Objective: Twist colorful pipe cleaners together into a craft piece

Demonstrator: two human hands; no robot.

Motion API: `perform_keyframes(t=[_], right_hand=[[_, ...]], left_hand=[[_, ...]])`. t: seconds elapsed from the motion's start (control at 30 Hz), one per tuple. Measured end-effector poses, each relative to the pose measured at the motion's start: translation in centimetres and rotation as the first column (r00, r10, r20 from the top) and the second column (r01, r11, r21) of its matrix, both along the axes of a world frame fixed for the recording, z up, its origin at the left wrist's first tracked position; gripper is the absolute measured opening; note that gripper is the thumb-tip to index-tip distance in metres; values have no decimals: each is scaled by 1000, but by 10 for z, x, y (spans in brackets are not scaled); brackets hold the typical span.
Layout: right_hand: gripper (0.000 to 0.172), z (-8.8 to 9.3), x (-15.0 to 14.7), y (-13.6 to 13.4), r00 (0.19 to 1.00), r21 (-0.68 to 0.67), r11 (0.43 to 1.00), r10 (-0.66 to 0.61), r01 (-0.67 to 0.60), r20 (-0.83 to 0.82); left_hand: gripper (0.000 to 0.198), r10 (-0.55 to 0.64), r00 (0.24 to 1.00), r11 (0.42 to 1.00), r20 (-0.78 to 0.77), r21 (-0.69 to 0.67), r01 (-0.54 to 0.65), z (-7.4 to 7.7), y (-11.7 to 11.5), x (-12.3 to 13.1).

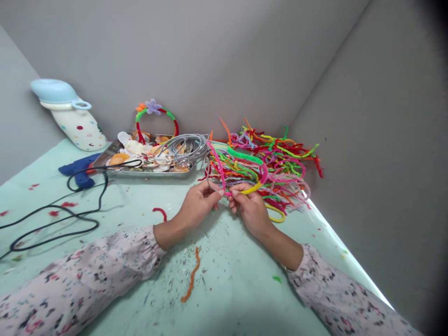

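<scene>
My left hand (198, 203) and my right hand (250, 207) meet over the pale green table (231, 280), both pinched on a headband (241, 161) wrapped in pink, green and yellow pipe cleaner. The band arches up and away from my fingers. Behind it lies a heap of coloured pipe cleaners (280, 158) against the grey wall. A yellow pipe cleaner loop (276, 212) sits by my right wrist.
A metal tray (115, 151) holds shells and several bare grey headbands (184, 147). A finished decorated headband (156, 114) stands behind it. A blue glue gun (79, 168) with black cord (63, 217) lies left. An orange pipe cleaner (192, 277) and a red piece (160, 212) lie nearby.
</scene>
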State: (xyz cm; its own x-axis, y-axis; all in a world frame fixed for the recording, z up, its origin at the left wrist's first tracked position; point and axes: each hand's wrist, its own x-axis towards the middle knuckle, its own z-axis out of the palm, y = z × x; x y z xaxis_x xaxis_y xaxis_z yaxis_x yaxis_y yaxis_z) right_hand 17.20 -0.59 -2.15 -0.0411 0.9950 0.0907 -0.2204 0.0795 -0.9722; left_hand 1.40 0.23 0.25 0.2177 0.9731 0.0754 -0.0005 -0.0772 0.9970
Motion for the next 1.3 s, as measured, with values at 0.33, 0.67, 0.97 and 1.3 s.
perform_keyframes(t=[0.33, 0.67, 0.97, 1.3], right_hand=[[14, 4, -3, -5, 987, 131, 991, -19, -2, 157], [11, 3, -4, -12, 943, 235, 972, -73, -6, 324], [13, -2, -4, -16, 904, 267, 964, -106, -10, 414], [15, 2, -4, -17, 822, 390, 920, -196, -34, 535]], left_hand=[[20, 47, 997, 999, -65, 22, -46, -1, 2, -1], [16, 53, 996, 998, -74, -19, -54, -1, 2, -3], [27, 95, 983, 995, -157, 11, -95, -3, 2, -5], [31, 103, 975, 995, -197, 32, -99, -6, 3, -4]])
